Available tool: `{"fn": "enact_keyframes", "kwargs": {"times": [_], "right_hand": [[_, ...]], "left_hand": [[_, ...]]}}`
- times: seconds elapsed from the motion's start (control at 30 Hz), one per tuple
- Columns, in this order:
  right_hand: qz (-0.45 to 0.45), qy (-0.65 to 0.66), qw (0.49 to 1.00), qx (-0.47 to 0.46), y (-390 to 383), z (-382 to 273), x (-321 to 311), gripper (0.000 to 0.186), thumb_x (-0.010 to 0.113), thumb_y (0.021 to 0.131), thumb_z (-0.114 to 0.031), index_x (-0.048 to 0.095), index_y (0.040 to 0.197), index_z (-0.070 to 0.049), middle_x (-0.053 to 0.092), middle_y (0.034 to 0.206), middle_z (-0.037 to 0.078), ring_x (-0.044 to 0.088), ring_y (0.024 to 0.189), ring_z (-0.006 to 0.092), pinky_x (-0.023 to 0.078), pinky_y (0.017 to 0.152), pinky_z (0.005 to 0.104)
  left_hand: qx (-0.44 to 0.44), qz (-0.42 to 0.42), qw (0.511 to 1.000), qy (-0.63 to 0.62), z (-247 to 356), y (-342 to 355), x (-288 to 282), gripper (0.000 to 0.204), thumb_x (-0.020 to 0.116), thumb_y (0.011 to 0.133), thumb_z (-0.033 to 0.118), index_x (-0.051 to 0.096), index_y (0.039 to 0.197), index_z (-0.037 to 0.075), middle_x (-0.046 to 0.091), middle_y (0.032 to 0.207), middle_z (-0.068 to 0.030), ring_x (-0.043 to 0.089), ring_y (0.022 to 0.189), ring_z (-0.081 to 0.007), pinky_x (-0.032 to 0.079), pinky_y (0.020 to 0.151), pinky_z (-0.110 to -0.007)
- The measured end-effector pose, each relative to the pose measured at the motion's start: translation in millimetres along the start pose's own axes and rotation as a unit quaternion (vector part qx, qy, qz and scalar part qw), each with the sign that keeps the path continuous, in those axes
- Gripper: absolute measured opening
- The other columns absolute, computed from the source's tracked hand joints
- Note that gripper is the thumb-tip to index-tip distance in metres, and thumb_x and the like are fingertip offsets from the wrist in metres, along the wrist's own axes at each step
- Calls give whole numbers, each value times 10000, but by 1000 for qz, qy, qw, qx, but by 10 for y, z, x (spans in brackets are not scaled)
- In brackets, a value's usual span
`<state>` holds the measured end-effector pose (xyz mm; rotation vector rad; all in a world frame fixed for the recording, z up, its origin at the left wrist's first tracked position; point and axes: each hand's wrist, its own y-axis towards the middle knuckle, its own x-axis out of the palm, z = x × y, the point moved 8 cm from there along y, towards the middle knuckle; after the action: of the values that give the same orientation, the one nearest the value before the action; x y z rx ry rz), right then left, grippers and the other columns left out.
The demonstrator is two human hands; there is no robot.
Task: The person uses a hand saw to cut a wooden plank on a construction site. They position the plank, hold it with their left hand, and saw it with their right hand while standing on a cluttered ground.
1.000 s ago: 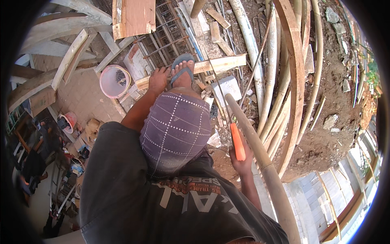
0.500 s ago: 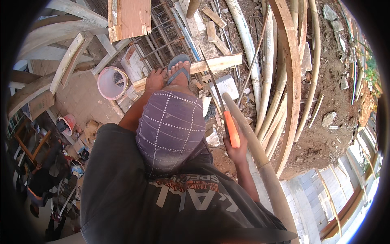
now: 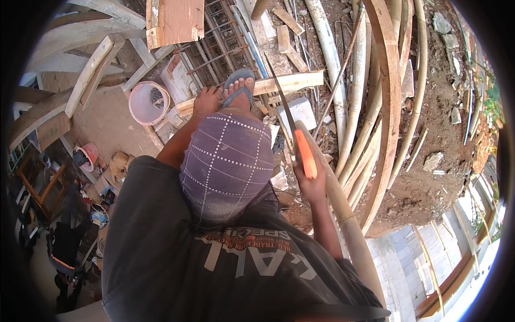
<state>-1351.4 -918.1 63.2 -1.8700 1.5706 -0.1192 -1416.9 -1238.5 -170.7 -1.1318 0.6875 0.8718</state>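
A pale wooden beam (image 3: 292, 82) lies crosswise in front of me, with my sandaled foot (image 3: 239, 88) planted on it. To the left of the foot, my left hand (image 3: 207, 101) grips the beam, its fingers bent over the wood. My right hand (image 3: 311, 181) is closed around the orange handle of a handsaw (image 3: 306, 154). The long, thin blade runs away from me and crosses the beam just right of the foot. From here I cannot tell how deep the teeth sit in the wood.
A pinkish bucket (image 3: 149, 107) with scraps stands left of the beam. Steel rebar cages (image 3: 214, 40) lie beyond it. Bamboo poles (image 3: 351, 107) and a curved plank (image 3: 390, 107) run along the right. A person (image 3: 67, 241) is at the lower left.
The handsaw and my right hand have moved slightly away from me. My left hand and foot keep their places on the beam. The person at the lower left has shifted posture.
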Motion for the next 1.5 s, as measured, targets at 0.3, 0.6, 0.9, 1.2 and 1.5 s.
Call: {"fn": "enact_keyframes", "kwargs": {"times": [0.3,0.6,0.9,1.2,1.5], "right_hand": [[11,54,998,-24,1240,80,389,559,581,830,-20,511,1384,7,649,1236,175,626,1113,263,468,962,338],[-6,-60,998,-9,-976,-456,-344,582,546,844,54,448,1418,56,518,1433,201,520,1321,267,387,1108,391],[-27,17,999,20,1721,447,573,519,649,840,-100,558,1341,-2,685,992,108,611,868,158,492,813,311],[3,16,997,75,-864,-438,-258,533,539,872,15,470,1397,77,563,1384,194,535,1299,246,391,1092,371],[-39,7,999,22,982,154,369,600,662,832,-80,492,1404,-8,626,1287,178,593,1196,258,441,1015,355]], "left_hand": [[0,18,1000,8,10,-45,91,593,648,830,203,510,1406,170,585,1183,-50,544,1102,-295,497,954,-409],[-18,-24,999,-22,36,-52,30,590,628,847,229,494,1418,164,577,1181,-62,531,1130,-298,495,956,-418],[-25,8,1000,16,66,-89,-3,547,646,833,197,537,1369,182,597,1145,-26,556,1099,-265,518,928,-397],[-33,-46,998,-25,84,-68,7,595,621,843,162,490,1423,191,576,1202,-50,530,1146,-297,509,956,-413],[69,-31,996,42,-1,5,237,556,620,853,238,515,1396,186,575,1163,-43,538,1120,-283,528,925,-407]]}}
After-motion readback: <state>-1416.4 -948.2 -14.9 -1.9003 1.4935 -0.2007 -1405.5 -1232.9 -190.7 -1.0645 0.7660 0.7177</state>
